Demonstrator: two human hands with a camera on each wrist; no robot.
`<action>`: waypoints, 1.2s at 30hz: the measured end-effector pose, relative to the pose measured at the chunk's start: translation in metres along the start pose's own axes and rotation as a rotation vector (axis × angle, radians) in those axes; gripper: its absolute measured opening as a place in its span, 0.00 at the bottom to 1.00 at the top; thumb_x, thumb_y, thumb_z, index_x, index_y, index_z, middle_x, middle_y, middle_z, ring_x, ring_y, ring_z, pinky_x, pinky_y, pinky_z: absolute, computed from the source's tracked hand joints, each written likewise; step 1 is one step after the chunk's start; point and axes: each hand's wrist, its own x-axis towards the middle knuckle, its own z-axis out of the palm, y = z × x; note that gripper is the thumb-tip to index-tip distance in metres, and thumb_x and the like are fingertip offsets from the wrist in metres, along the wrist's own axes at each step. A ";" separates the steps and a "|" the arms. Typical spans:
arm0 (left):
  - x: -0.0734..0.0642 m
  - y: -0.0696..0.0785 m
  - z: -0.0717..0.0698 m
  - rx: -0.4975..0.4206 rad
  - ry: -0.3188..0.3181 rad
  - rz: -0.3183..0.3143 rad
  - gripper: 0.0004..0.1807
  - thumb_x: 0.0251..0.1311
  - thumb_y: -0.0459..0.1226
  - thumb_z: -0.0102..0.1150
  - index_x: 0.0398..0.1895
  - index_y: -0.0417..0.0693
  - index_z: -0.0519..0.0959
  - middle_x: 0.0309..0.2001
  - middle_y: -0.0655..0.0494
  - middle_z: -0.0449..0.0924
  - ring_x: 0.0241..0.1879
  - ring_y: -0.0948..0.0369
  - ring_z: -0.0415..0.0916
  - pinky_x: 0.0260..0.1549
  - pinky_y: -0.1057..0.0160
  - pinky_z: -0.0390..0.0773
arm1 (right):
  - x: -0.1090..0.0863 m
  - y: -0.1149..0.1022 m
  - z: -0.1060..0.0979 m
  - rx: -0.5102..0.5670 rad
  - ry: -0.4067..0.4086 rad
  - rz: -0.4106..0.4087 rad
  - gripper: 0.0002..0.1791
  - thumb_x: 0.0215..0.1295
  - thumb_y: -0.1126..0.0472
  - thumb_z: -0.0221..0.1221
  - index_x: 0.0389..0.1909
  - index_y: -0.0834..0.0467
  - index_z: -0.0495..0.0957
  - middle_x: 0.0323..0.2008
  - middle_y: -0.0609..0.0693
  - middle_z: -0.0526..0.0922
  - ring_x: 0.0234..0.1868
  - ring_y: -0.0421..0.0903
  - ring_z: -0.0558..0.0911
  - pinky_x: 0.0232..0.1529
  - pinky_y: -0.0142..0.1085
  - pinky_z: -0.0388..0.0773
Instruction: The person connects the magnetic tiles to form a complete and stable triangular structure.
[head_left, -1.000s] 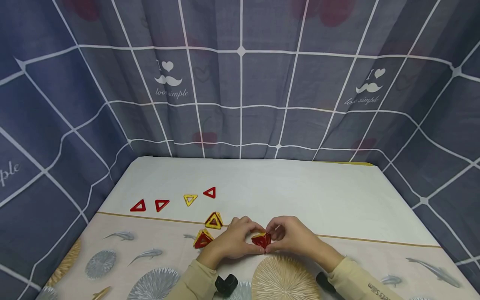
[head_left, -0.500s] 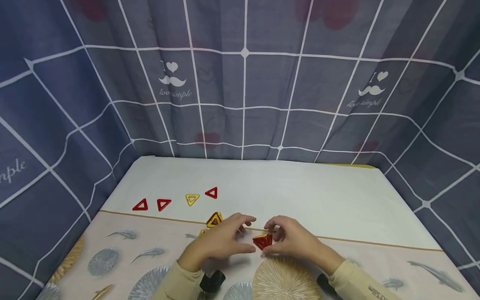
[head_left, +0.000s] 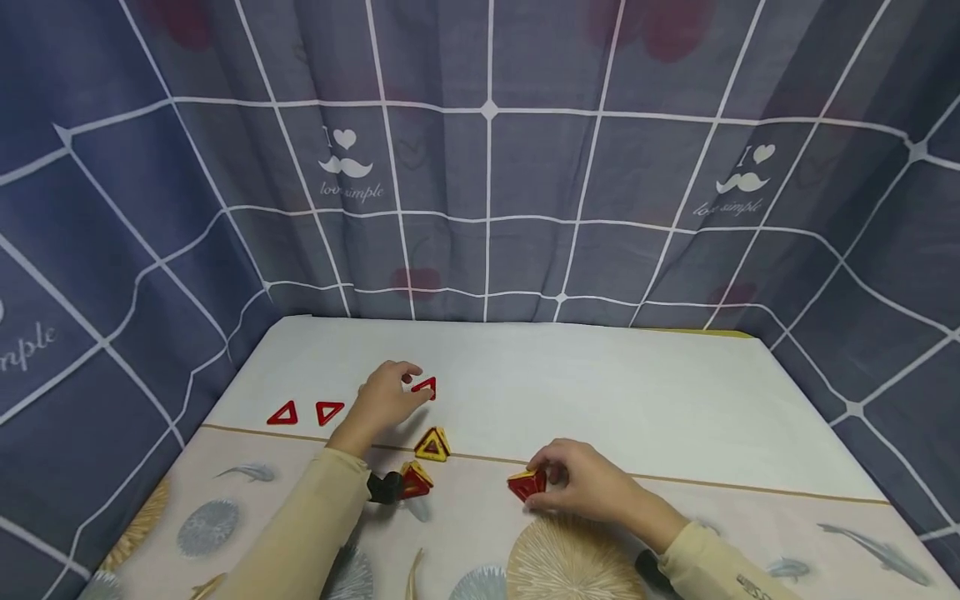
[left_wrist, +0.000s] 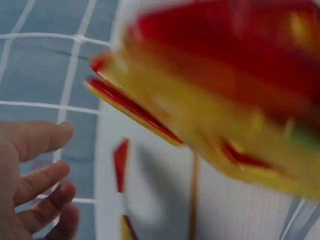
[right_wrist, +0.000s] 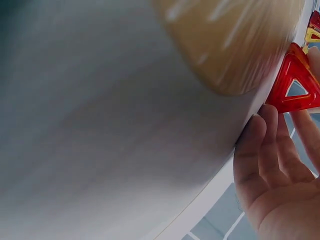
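My left hand (head_left: 382,400) reaches over the white part of the table with its fingers spread. Its thumb and fingertips are right at a small red triangular magnetic tile (head_left: 433,383). Farther right, the right hand (head_left: 592,483) holds a red and yellow pyramid of magnetic tiles (head_left: 527,485) by its right side, low over the patterned cloth. A red face (right_wrist: 285,90) of this pyramid shows beside the fingertips in the right wrist view. Blurred red and yellow tile shapes (left_wrist: 215,100) fill the upper left wrist view. In the head view the left hand hides a yellow triangular tile.
Two more pyramids stand between the hands, a yellow one (head_left: 432,444) and a red and yellow one (head_left: 416,480), beside the left forearm. Two red triangular tiles (head_left: 283,413) (head_left: 328,412) lie at the left. A checked curtain (head_left: 525,167) encloses the table.
My left hand has let go of the pyramid and moved forward and left to the red tile at the back. The right hand stays with the pyramid in nearly the same place.
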 end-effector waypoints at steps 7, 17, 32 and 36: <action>0.019 -0.010 0.007 0.106 -0.050 -0.086 0.30 0.57 0.51 0.72 0.59 0.45 0.79 0.53 0.44 0.74 0.54 0.44 0.68 0.50 0.42 0.62 | -0.002 0.001 -0.002 -0.028 0.012 0.005 0.22 0.54 0.47 0.76 0.44 0.53 0.83 0.34 0.41 0.78 0.34 0.43 0.77 0.33 0.33 0.76; 0.024 -0.021 0.012 0.114 -0.141 -0.123 0.32 0.54 0.57 0.70 0.52 0.43 0.80 0.47 0.48 0.76 0.49 0.48 0.72 0.49 0.41 0.62 | -0.015 0.013 -0.020 -0.058 0.048 0.068 0.21 0.55 0.49 0.75 0.45 0.55 0.83 0.34 0.42 0.78 0.33 0.42 0.76 0.32 0.34 0.75; 0.024 -0.014 0.019 0.207 -0.114 -0.122 0.31 0.53 0.58 0.70 0.48 0.44 0.78 0.43 0.49 0.74 0.47 0.46 0.70 0.51 0.40 0.58 | -0.051 0.063 -0.069 -0.117 0.189 0.276 0.23 0.54 0.49 0.75 0.46 0.57 0.83 0.33 0.45 0.79 0.30 0.42 0.76 0.29 0.35 0.74; 0.025 -0.011 0.021 0.236 -0.116 -0.117 0.30 0.55 0.57 0.70 0.49 0.42 0.78 0.42 0.48 0.74 0.47 0.46 0.70 0.52 0.40 0.57 | -0.061 0.076 -0.082 -0.117 0.237 0.347 0.25 0.56 0.48 0.74 0.49 0.58 0.83 0.37 0.47 0.81 0.34 0.43 0.77 0.30 0.36 0.75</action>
